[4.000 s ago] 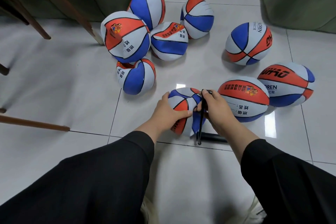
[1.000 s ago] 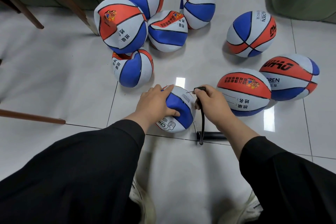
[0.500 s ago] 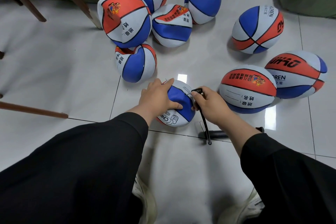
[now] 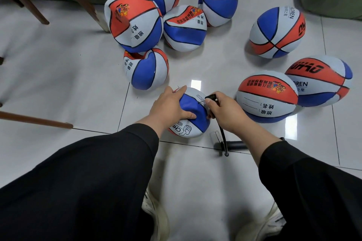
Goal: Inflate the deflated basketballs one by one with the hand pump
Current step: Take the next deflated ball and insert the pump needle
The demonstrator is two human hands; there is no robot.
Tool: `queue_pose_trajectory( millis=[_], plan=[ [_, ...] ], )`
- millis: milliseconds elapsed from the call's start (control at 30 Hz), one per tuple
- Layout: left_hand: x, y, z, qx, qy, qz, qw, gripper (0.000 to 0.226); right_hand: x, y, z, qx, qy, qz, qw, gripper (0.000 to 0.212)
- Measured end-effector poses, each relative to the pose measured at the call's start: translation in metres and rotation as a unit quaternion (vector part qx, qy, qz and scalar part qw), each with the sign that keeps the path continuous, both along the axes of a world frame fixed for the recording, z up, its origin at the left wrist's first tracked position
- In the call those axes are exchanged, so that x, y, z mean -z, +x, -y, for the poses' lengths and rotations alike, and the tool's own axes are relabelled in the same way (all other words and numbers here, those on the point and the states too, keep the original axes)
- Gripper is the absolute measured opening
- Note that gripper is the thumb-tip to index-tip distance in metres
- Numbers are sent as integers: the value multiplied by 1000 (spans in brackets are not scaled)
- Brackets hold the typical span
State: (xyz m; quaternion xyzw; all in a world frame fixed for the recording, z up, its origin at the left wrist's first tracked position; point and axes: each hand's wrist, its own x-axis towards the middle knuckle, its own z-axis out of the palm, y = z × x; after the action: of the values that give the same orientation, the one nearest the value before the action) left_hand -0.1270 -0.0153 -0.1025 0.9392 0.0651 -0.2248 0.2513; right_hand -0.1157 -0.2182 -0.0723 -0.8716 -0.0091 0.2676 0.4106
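The near, dented blue-and-white rubber basketball (image 4: 193, 117) is steadied under the left hand (image 4: 169, 106), fingers curled over it, so the right hand (image 4: 225, 112), fingers pinching the black pump hose's nozzle (image 4: 211, 97), can seat the needle.

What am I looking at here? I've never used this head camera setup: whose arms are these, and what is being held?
The single view comes from a camera worn on a person's head, looking down at their own two arms in black sleeves. There is no machine. On the pale tiled floor lie red, white and blue rubber basketballs, several visibly dented. The left hand grips the small basketball nearest the person. The right hand pinches the black nozzle end of the pump hose against that ball. The hose runs down to the black hand pump lying on the floor. White shoes show at the bottom edge.
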Motion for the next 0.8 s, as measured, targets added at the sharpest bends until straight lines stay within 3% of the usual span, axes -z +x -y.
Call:
queue_pose_trajectory(
  millis=[267,500,800],
  plan=[
    [0,0,2,4,3,6,1000,111,0,1,-2,-18,-24,-2,1000,21],
    [-3,1,4,16,24,6,1000,109,3,7,-14,-105,-135,13,985,29],
    [-2,-1,12,42,28,21,999,94,8,9,-34,-178,-287,-1,941,17]
  ],
)
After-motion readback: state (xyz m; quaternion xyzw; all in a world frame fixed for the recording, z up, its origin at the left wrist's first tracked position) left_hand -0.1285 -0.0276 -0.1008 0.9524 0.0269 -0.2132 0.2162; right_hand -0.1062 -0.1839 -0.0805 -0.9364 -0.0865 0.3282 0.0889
